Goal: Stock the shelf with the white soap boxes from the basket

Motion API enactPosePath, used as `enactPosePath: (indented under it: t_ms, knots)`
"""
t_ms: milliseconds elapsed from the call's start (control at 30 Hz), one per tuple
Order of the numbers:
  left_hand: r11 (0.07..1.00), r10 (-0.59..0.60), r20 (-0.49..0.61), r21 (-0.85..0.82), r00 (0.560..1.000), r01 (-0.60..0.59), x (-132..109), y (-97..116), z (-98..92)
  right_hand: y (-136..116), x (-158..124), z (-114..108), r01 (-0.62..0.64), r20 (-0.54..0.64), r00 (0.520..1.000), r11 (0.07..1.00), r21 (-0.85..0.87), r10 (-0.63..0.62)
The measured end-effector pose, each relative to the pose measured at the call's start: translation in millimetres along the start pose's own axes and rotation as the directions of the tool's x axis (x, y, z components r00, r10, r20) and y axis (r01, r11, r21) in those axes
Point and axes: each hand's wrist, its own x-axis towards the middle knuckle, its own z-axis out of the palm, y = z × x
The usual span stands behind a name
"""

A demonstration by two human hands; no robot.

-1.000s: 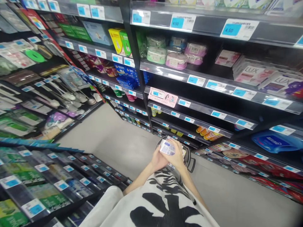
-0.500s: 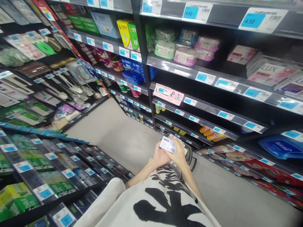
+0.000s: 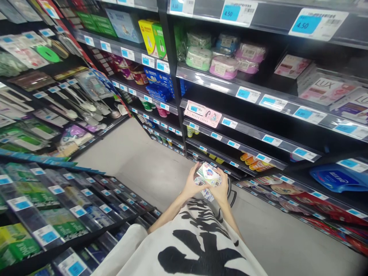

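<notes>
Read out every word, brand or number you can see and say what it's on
"LUX": pink-and-white box on the right
"LU", cut off by the picture's edge: purple-and-white box
"4.50": large price tags at the top
"5.00", faint: price tag one row down
Too small or blurred: held pack, pink shelf sign, blue package, most remaining price tags

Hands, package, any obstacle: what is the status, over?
Left hand, right hand: both on white package. Logo faces camera. Dark basket beneath, mostly hidden; no obstruction seen.

White-green boxy pack [image 3: 208, 174], blue-red emblem on upper face, held between hands [image 3: 220, 188].
</notes>
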Motion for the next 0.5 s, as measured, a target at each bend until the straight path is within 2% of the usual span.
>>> enactPosePath:
  t_ms: [100, 233, 300, 367, 400, 500]
  knots:
    - [0.999, 0.042, 0.015, 0.014, 0.999, -0.042, -0.6, 3.6, 0.5, 4.4, -0.6, -1.1, -0.023, -0.001, 1.000, 1.000, 0.012, 0.023]
    - [0.995, -0.080, -0.073, -0.057, 0.994, 0.076, -2.9, -1.9, 3.8, 12.2, -4.9, -2.1, -0.025, 0.003, 1.000, 1.000, -0.005, 0.025]
    - [0.986, -0.148, -0.117, -0.092, 0.982, 0.137, -2.0, -12.7, 3.8, 18.7, -6.7, -3.3, 0.036, 0.083, 0.996, 0.999, -0.002, -0.035]
    - [0.983, -0.183, -0.141, -0.029, 0.973, 0.181, 1.9, -26.9, 3.3, 26.0, -6.8, -5.9, 0.101, 0.225, 0.969, 0.995, 0.012, -0.101]
    - [0.977, -0.205, -0.127, 0.031, 0.971, 0.210, 4.4, -33.3, 3.5, 29.2, -6.5, -7.7, 0.116, 0.302, 0.946, 0.993, 0.015, -0.115]
    - [0.941, -0.258, 0.011, 0.231, 0.966, 0.248, 9.6, -40.7, 7.0, 37.1, -4.7, -13.3, 0.117, 0.467, 0.878, 0.993, 0.014, -0.110]
